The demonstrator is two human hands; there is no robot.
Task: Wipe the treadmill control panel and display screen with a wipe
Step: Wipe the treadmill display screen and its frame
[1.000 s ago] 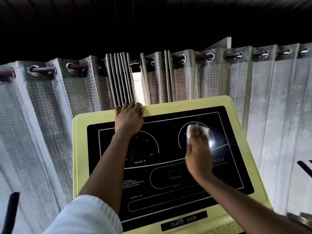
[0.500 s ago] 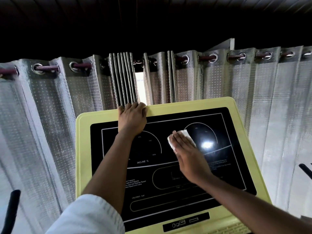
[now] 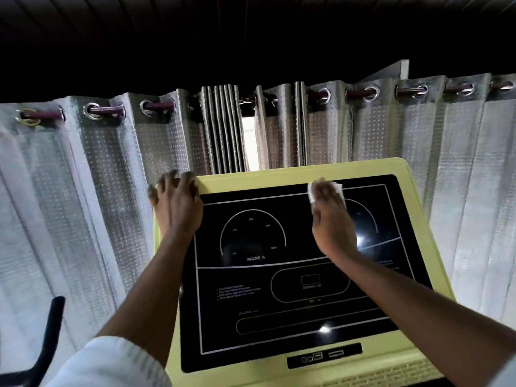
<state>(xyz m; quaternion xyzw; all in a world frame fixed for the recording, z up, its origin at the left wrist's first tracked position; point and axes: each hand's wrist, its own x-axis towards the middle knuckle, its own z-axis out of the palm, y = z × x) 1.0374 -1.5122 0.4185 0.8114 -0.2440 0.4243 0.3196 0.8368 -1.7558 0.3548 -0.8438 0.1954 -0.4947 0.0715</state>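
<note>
Right hand (image 3: 332, 222), fingers straight, presses the white wipe (image 3: 337, 187) under its fingertips against the display screen (image 3: 251, 289), near its top. Left hand (image 3: 177, 205) grips the top-left corner of the control panel (image 3: 279, 174).

Wipe (image 3: 337, 187) mostly under right hand (image 3: 332, 227) — fine print (image 3: 238, 293), perhaps instructions, blurred

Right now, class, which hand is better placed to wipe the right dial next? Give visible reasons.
Right. The right hand presses the wipe flat on the display screen just above the right dial; the left hand grips the control panel at its top left corner and holds no wipe.
</note>
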